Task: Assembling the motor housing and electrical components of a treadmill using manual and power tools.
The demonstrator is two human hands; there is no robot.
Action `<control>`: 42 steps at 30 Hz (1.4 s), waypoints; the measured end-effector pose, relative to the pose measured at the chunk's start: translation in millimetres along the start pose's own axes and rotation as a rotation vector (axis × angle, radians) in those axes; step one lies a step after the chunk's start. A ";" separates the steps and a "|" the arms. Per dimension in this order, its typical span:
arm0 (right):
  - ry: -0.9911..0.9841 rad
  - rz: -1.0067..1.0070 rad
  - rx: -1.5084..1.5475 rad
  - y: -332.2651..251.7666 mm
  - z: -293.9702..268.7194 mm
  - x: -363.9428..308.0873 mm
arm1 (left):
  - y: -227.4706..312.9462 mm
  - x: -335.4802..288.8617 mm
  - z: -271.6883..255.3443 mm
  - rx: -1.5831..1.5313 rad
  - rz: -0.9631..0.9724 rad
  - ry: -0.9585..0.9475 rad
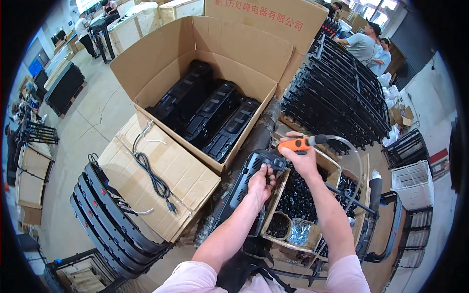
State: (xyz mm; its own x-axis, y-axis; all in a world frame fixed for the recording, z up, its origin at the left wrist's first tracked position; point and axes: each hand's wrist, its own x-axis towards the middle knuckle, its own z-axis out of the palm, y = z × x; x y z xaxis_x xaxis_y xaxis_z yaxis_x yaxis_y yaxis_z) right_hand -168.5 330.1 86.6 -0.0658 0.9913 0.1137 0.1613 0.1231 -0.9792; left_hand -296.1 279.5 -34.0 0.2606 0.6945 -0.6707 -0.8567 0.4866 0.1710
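A long black plastic housing with vent slots lies at an angle in front of me. My left hand is closed at its far end, fingers curled against the edge; whether a small part is also pinched there I cannot make out. My right hand grips an orange air screwdriver, its clear hose curving away to the right. The tool points left, close to the housing's far end; its tip is hard to see. Beneath my right forearm stands a wooden bin of small black parts and silver screws.
An open cardboard box beyond holds 3 similar black housings. At left, a black power cord lies on flat cardboard, beside stacked curved black frames. Black metal frames are piled far right; people stand behind.
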 end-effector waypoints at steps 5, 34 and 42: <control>-0.115 0.036 0.038 -27.6 0.1 -25.1 | 2.1 9.5 -3.9 -0.312 -0.018 -0.027; -0.195 0.077 -0.242 9.8 74.6 -0.2 | -32.6 -81.2 -70.5 -0.079 -0.217 -0.107; -0.215 0.066 -0.260 9.4 79.4 -0.7 | -59.8 -123.1 -97.2 0.071 -0.291 -0.116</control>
State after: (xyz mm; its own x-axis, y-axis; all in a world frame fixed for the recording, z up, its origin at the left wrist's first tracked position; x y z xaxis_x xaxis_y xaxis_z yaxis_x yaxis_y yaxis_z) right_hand -245.2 326.9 64.0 -0.2488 0.9685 -0.0135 0.4161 0.0943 -0.9044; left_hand -320.2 113.4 -31.8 0.5429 0.5745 -0.6126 -0.7067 0.7066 0.0364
